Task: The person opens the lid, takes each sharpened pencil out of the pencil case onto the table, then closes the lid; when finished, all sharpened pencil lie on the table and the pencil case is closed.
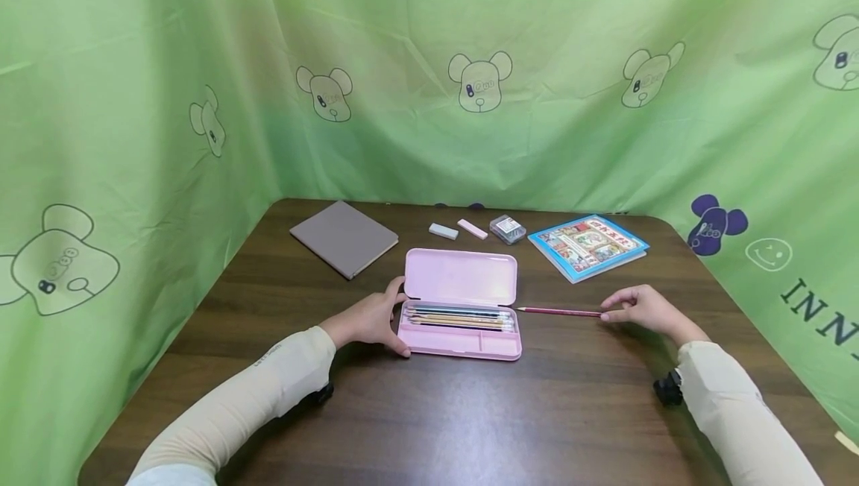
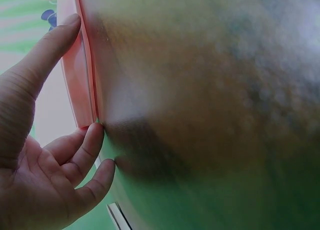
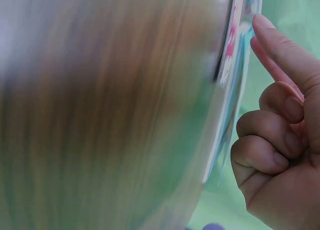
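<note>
In the head view a pink pencil case (image 1: 438, 337) lies on the table with its lid (image 1: 460, 276) raised. Several pencils (image 1: 459, 316) fill its rear compartment. My left hand (image 1: 367, 317) holds the case's left end, thumb against the front wall and fingers around the side. The left wrist view shows that thumb (image 2: 55, 40) on the pink wall. To the right, my right hand (image 1: 640, 311) pinches the blunt end of a red pencil (image 1: 558, 311), whose point is beside the case's right edge. The right wrist view shows the other fingers (image 3: 262, 135) curled; the pencil is hidden there.
A grey notebook (image 1: 344, 238) lies at the back left. Behind the case are a pale blue block (image 1: 444, 231), a pink strip (image 1: 473, 229) and a small clear box (image 1: 508, 229). A blue-bordered picture book (image 1: 589, 246) lies back right. A green curtain (image 1: 403, 150) surrounds the table.
</note>
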{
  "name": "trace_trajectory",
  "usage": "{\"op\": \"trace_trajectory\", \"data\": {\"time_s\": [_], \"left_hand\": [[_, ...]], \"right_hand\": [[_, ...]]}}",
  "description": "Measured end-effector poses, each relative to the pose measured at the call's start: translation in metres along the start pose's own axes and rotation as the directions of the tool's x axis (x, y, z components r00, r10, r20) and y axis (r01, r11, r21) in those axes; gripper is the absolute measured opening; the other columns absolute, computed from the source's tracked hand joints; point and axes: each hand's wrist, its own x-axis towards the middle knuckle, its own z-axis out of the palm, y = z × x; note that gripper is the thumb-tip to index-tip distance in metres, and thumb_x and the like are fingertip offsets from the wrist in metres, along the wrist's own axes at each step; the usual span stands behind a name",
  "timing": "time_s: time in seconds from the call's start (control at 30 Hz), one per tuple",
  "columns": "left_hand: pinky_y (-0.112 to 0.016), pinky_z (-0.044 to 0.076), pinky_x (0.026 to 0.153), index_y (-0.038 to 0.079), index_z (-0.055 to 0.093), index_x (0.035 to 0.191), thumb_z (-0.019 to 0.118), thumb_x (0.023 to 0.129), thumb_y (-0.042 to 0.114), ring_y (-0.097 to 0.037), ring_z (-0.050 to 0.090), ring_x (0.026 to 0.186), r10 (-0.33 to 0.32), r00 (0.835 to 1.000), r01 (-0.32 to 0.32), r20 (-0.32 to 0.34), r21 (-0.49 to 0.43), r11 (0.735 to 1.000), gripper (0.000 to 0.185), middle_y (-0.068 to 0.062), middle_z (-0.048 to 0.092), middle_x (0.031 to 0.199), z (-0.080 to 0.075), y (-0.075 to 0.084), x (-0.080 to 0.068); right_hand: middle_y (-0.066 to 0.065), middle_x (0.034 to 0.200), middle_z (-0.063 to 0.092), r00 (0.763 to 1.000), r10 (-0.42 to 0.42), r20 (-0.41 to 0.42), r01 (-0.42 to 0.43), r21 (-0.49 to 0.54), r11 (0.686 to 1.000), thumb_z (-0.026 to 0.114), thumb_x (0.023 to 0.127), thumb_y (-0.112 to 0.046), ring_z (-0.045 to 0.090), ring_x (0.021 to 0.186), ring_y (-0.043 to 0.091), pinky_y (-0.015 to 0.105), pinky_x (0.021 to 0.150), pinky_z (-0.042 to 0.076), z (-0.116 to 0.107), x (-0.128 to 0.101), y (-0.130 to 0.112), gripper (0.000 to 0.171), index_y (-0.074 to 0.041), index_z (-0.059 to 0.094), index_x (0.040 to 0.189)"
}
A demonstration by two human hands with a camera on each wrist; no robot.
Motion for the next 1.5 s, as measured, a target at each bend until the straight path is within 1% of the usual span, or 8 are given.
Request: {"op": "trace_trajectory", "data": {"time_s": [0.23, 0.43, 0.67, 0.7, 0.87, 1.03, 1.33, 1.5], "left_hand": [[-0.035, 0.047, 0.085, 0.009, 0.01, 0.144, 0.087, 0.054, 0.046, -0.016, 0.06, 0.094, 0.008, 1.0, -0.008, 0.0, 0.003, 1.0, 0.124, -0.003, 0.047, 0.141, 0.0, 0.0, -0.001], [-0.036, 0.047, 0.087, 0.009, 0.011, 0.144, 0.088, 0.053, 0.044, -0.018, 0.062, 0.096, 0.015, 1.0, -0.014, -0.01, 0.004, 1.0, 0.124, -0.004, 0.048, 0.14, 0.001, 0.001, -0.002], [-0.037, 0.042, 0.095, 0.007, 0.013, 0.143, 0.088, 0.052, 0.042, -0.023, 0.054, 0.11, 0.051, 0.998, -0.05, -0.035, 0.03, 0.998, 0.122, -0.004, 0.049, 0.139, 0.001, 0.001, -0.001], [-0.037, 0.042, 0.095, 0.007, 0.013, 0.143, 0.088, 0.053, 0.042, -0.023, 0.054, 0.111, 0.048, 0.998, -0.047, -0.033, 0.029, 0.998, 0.123, -0.004, 0.049, 0.139, 0.001, 0.002, -0.001], [-0.038, 0.04, 0.098, 0.006, 0.012, 0.144, 0.088, 0.053, 0.042, -0.024, 0.052, 0.116, 0.034, 0.999, -0.033, -0.027, 0.033, 0.999, 0.124, -0.005, 0.048, 0.14, 0.001, 0.003, -0.002], [-0.04, 0.039, 0.099, 0.007, 0.011, 0.144, 0.088, 0.054, 0.042, -0.025, 0.051, 0.118, 0.026, 1.0, -0.026, -0.015, 0.036, 0.999, 0.123, -0.005, 0.047, 0.14, 0.0, 0.006, -0.002], [-0.039, 0.039, 0.1, 0.007, 0.013, 0.143, 0.087, 0.053, 0.044, -0.024, 0.051, 0.117, 0.016, 1.0, -0.015, -0.01, 0.052, 0.999, 0.123, -0.005, 0.049, 0.138, 0.001, 0.006, 0.0], [-0.039, 0.038, 0.101, 0.005, 0.012, 0.144, 0.087, 0.053, 0.045, -0.023, 0.051, 0.118, -0.007, 1.0, 0.008, -0.009, 0.052, 0.999, 0.124, -0.004, 0.049, 0.138, 0.0, 0.007, -0.002]], "right_hand": [[-0.002, 0.063, 0.053, 0.996, -0.08, 0.028, 0.078, 0.047, 0.996, 0.076, 0.076, -0.024, 0.039, 0.059, 0.004, 0.022, 0.054, 0.036, 0.017, 0.008, -0.022, 0.034, 0.001, 0.069, 0.097], [-0.001, 0.071, 0.064, 0.988, -0.143, 0.058, 0.139, 0.056, 0.989, 0.076, 0.075, -0.025, 0.044, 0.059, 0.003, 0.021, 0.055, 0.04, 0.03, 0.019, -0.04, 0.032, -0.001, 0.07, 0.096], [-0.004, 0.062, 0.052, 0.977, -0.2, 0.076, 0.195, 0.059, 0.979, 0.076, 0.075, -0.023, 0.037, 0.054, 0.003, 0.022, 0.051, 0.035, 0.046, 0.029, -0.069, 0.029, -0.003, 0.07, 0.096], [-0.003, 0.065, 0.055, 0.975, -0.206, 0.082, 0.201, 0.06, 0.978, 0.076, 0.075, -0.024, 0.037, 0.054, 0.004, 0.022, 0.052, 0.035, 0.049, 0.031, -0.073, 0.029, -0.004, 0.07, 0.095], [-0.006, 0.058, 0.046, 0.952, -0.274, 0.14, 0.263, 0.089, 0.961, 0.076, 0.075, -0.022, 0.033, 0.051, 0.004, 0.021, 0.048, 0.031, 0.062, 0.043, -0.091, 0.024, -0.007, 0.071, 0.092], [-0.007, 0.053, 0.038, 0.919, -0.335, 0.208, 0.319, 0.104, 0.942, 0.077, 0.073, -0.016, 0.032, 0.049, 0.003, 0.02, 0.046, 0.028, 0.075, 0.051, -0.106, 0.021, -0.003, 0.071, 0.088], [-0.007, 0.055, 0.044, 0.917, -0.288, 0.277, 0.302, -0.008, 0.953, 0.079, 0.072, -0.019, 0.038, 0.051, 0.006, 0.02, 0.049, 0.031, 0.087, 0.056, -0.118, 0.016, -0.009, 0.07, 0.08], [-0.007, 0.054, 0.045, 0.917, -0.278, 0.286, 0.295, -0.015, 0.955, 0.077, 0.073, -0.016, 0.039, 0.051, 0.007, 0.02, 0.049, 0.031, 0.088, 0.055, -0.123, 0.013, -0.007, 0.069, 0.078]]}}
